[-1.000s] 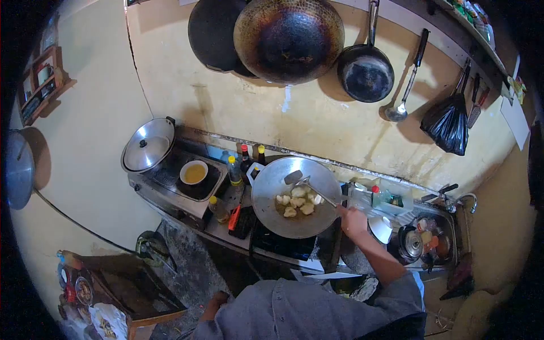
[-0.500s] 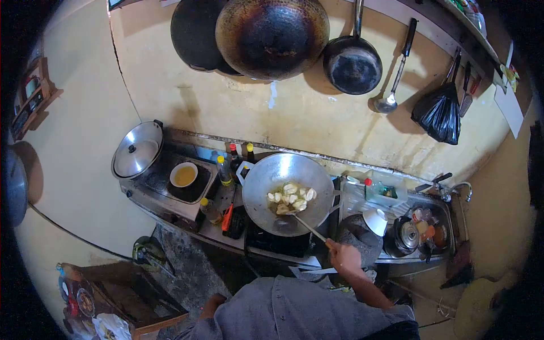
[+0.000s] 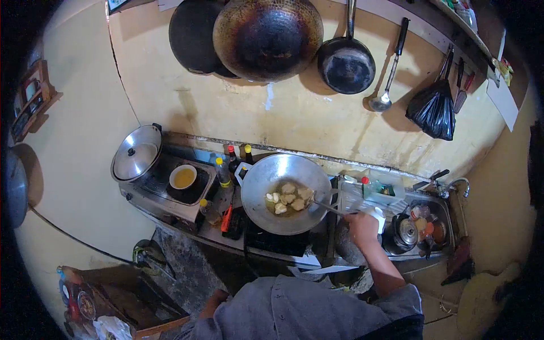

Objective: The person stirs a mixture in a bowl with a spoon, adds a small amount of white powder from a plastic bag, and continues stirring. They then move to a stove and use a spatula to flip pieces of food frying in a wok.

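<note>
the spatula [image 3: 328, 208] is crossing the right side of the wok [image 3: 286, 167] near mid-frame, its blade reaching the pale pieces [image 3: 288, 198]. it is probably feeling light and stiff, the pieces soft and slippery; the handle's far end, outside the wok, is likely offering the best hold. the right hand [image 3: 364, 228] is clamping there. the left hand [image 3: 217, 297] is showing low, left of centre, its grasp impossible to tell. a lidded pot [image 3: 136, 152] is standing at frame left.

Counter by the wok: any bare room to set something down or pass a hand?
A narrow drainboard strip looks bare between wok and tub. A hand could likely pass along the bare wall between wok and hanging pans. Crowded: left of the wok, with bottles, and the sink.
</note>
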Available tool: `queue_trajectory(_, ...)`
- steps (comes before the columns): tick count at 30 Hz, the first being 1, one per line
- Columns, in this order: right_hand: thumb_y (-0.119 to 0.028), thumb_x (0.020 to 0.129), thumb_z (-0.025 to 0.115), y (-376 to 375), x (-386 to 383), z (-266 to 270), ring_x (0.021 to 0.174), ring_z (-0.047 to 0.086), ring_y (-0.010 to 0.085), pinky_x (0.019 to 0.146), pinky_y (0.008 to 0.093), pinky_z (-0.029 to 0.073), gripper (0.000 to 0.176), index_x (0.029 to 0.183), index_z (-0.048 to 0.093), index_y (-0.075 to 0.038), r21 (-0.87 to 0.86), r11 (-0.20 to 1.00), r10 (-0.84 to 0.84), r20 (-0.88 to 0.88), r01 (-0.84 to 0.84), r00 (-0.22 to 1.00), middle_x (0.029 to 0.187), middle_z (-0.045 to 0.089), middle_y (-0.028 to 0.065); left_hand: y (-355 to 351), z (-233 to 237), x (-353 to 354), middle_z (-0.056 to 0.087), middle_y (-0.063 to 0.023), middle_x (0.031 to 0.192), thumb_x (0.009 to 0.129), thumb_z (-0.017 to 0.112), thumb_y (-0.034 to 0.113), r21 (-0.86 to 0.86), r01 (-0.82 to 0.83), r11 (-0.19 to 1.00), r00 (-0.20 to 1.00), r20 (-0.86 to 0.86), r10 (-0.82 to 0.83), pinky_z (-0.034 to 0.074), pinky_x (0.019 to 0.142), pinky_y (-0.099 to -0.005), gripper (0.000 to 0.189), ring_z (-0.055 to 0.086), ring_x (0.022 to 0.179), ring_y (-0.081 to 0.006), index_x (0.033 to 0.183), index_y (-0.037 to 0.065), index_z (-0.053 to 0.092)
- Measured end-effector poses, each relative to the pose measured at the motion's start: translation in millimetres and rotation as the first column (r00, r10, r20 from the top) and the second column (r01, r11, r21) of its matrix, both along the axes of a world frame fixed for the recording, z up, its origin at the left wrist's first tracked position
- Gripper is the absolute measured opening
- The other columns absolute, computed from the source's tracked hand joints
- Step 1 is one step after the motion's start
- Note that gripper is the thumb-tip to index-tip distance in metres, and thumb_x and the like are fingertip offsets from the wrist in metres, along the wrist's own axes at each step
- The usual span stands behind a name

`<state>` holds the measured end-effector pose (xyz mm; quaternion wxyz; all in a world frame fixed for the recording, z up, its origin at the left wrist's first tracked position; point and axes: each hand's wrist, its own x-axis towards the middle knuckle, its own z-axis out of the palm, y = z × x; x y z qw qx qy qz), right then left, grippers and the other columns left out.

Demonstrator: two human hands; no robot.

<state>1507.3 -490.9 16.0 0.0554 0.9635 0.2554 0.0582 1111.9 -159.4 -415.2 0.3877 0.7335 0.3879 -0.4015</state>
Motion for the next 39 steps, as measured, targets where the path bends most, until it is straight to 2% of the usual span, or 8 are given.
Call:
queue_trajectory(2, -0.015, 0.077, 0.05, 6.4, 12.8, 5.6, 0.066, 0.06, 0.0235, 0.056, 0.0364, 0.047, 0.026, 0.091, 0.066, -0.029, -0.155, 0.988, 0.028, 0.088, -0.014, 0.996, 0.071, 0.058, 0.0062, -6.3, 5.2, -6.8, 0.06, -0.0156, 0.101, 0.081, 0.046, 0.038, 0.017, -0.024, 1.0, 1.0, 0.001, 0.024, 0.045, 0.079, -0.0371, 0.04, 0.058, 0.088, -0.027, 0.094, 0.003, 0.063)
queue_trajectory(4, -0.014, 0.077, 0.05, 13.0, 20.5, 19.1, 0.067, 0.06, 0.023, 0.056, 0.036, 0.047, 0.027, 0.091, 0.066, -0.03, -0.126, 0.99, 0.074, 0.119, -0.059, 0.99, 0.073, 0.057, 0.0059, -17.3, 22.0, -61.0, 0.059, -0.0155, 0.101, 0.081, 0.047, 0.036, 0.031, -0.048, 0.998, 0.999, 0.001, 0.048, 0.045, 0.079, -0.0375, 0.038, 0.058, 0.09, -0.0273, 0.095, 0.004, 0.062)
queue_trajectory(5, -0.014, 0.076, 0.05, 15.5, 23.5, 24.2, 0.068, 0.06, 0.0224, 0.056, 0.0356, 0.047, 0.028, 0.091, 0.066, -0.032, -0.096, 0.99, 0.114, 0.146, -0.1, 0.983, 0.074, 0.057, 0.0057, -5.4, 11.4, -23.1, 0.059, -0.0154, 0.102, 0.08, 0.048, 0.035, 0.037, -0.059, 0.998, 0.998, -0.002, 0.059, 0.045, 0.08, -0.0377, 0.037, 0.058, 0.09, -0.0274, 0.095, 0.005, 0.062)
queue_trajectory(8, -0.011, 0.074, 0.052, 24.5, 43.2, 20.3, 0.072, 0.061, 0.0215, 0.059, 0.0342, 0.048, 0.028, 0.091, 0.066, -0.029, -0.066, 0.989, 0.141, 0.116, -0.134, 0.983, 0.076, 0.061, 0.0064, -16.2, 15.2, -66.8, 0.059, -0.0153, 0.103, 0.08, 0.049, 0.033, 0.062, -0.091, 0.994, 0.996, -0.005, 0.092, 0.045, 0.08, -0.0384, 0.035, 0.057, 0.092, -0.0278, 0.097, 0.006, 0.062)
queue_trajectory(15, -0.012, 0.073, 0.052, 41.6, 52.8, -1.9, 0.066, 0.06, 0.0228, 0.054, 0.0343, 0.048, 0.031, 0.093, 0.065, -0.032, -0.063, 0.969, 0.245, 0.138, -0.239, 0.959, 0.073, 0.057, 0.0066, -22.8, 40.3, -41.0, 0.058, -0.0149, 0.105, 0.078, 0.051, 0.029, 0.113, -0.166, 0.98, 0.986, -0.011, 0.169, 0.045, 0.082, -0.0397, 0.031, 0.056, 0.096, -0.0286, 0.1, 0.009, 0.061)
queue_trajectory(21, -0.012, 0.072, 0.051, 35.8, 46.4, -9.9, 0.065, 0.061, 0.023, 0.053, 0.0345, 0.048, 0.032, 0.094, 0.065, -0.032, -0.068, 0.965, 0.261, 0.105, -0.255, 0.96, 0.073, 0.057, 0.0073, -23.3, -15.9, -58.6, 0.06, -0.0177, 0.099, 0.074, 0.053, 0.026, 0.104, -0.02, 0.994, 0.994, 0.106, 0.009, 0.045, 0.08, -0.0422, 0.03, 0.057, 0.092, -0.0316, 0.092, 0.004, 0.062)
queue_trajectory(35, -0.02, 0.079, 0.048, 37.4, 43.7, -5.8, 0.066, 0.061, 0.0277, 0.056, 0.0392, 0.049, 0.024, 0.094, 0.065, -0.028, 0.022, 0.969, 0.245, 0.059, -0.246, 0.968, 0.079, 0.06, 0.0111, -14.0, -23.8, -50.3, 0.061, -0.0172, 0.095, 0.075, 0.051, 0.026, 0.314, 0.255, 0.914, 0.941, 0.138, -0.31, 0.046, 0.079, -0.041, 0.03, 0.058, 0.09, -0.0315, 0.09, 0.002, 0.062)
queue_trajectory(39, -0.023, 0.081, 0.046, 48.9, 33.3, 6.2, 0.065, 0.061, 0.03, 0.054, 0.0412, 0.048, 0.022, 0.094, 0.064, -0.025, -0.059, 0.988, 0.141, -0.02, -0.142, 0.99, 0.073, 0.061, 0.0131, -7.3, -25.6, -40.7, 0.06, -0.0176, 0.099, 0.077, 0.048, 0.026, 0.18, 0.13, 0.975, 0.988, 0.064, -0.144, 0.046, 0.079, -0.0407, 0.031, 0.058, 0.091, -0.0318, 0.09, 0.003, 0.062)
